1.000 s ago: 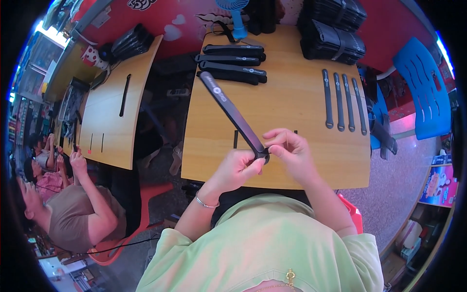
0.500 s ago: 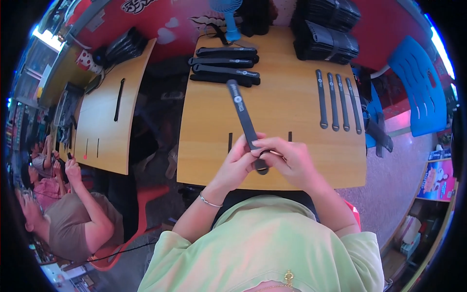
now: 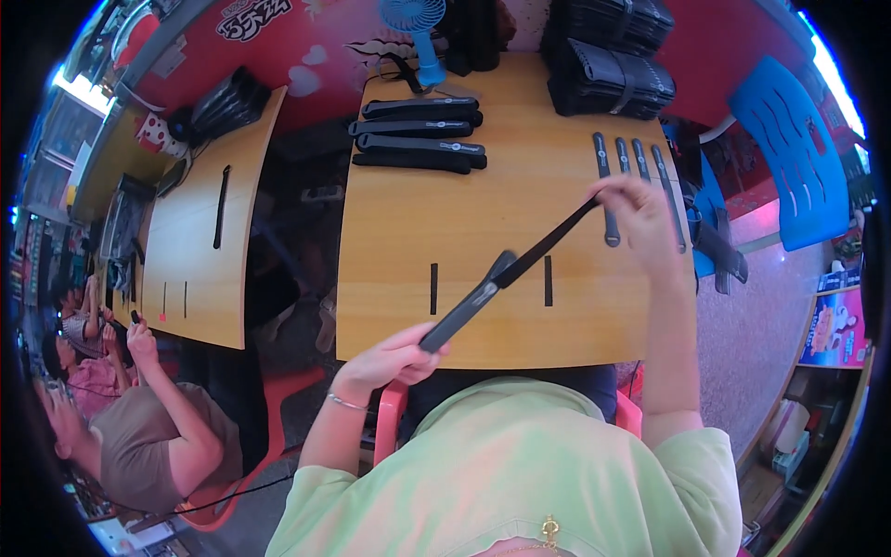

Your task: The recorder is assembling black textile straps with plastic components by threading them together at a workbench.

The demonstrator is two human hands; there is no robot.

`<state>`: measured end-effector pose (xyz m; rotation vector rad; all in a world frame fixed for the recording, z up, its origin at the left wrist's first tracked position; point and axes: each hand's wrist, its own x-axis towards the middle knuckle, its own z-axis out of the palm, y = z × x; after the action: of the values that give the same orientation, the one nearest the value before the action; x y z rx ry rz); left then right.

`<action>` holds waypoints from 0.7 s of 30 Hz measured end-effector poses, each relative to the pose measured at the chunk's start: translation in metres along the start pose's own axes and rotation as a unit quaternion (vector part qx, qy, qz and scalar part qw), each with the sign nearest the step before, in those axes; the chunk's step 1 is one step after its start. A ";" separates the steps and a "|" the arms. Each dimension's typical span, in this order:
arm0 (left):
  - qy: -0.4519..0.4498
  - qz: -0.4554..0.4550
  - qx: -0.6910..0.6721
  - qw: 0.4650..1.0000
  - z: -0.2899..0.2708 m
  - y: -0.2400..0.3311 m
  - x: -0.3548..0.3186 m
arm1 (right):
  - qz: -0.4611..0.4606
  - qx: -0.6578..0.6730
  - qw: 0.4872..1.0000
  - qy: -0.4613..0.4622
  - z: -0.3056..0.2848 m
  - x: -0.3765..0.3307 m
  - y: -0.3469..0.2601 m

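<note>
A black strap [image 3: 467, 308] is stretched on a slant over the near part of the wooden table [image 3: 501, 204]. My left hand [image 3: 392, 360] grips its wide lower end at the table's front edge. Raised to the right, my right hand [image 3: 640, 218] pinches the thin upper end of the strap, slightly blurred. Beneath it, two short black strips, a left one [image 3: 433, 290] and a right one [image 3: 548, 281], lie on the tabletop. Several flat straps [image 3: 601, 158] lie side by side beyond my right hand, which partly covers them.
Folded black straps [image 3: 418, 147] lie in rows at the far left of the table. Bundled black straps [image 3: 613, 79] are stacked at the far right, and a blue fan [image 3: 415, 23] stands at the back. A blue chair [image 3: 789, 148] is to the right. Left, a co-worker [image 3: 162, 427] sits by another table [image 3: 209, 269].
My hands have moved apart, the left down and left, the right up and right. The strap has turned from near upright to a slant and is drawn out between them.
</note>
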<state>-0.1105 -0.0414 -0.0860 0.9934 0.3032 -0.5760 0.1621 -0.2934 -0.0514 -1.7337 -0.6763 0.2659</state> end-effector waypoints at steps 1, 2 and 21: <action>-0.015 -0.011 -0.011 1.000 -0.007 -0.005 -0.008 | 0.008 0.006 1.000 0.023 -0.013 0.007 0.000; -0.013 -0.009 -0.011 1.000 -0.010 -0.008 -0.014 | 0.014 0.014 0.999 0.041 -0.020 0.016 -0.001; -0.022 0.309 -0.306 0.900 0.007 -0.027 0.036 | -0.134 -0.383 0.913 0.041 0.019 -0.018 0.063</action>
<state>-0.0969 -0.0704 -0.1188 0.4156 0.0976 0.0915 0.1570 -0.2971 -0.1194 -2.3367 -1.0309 -0.3121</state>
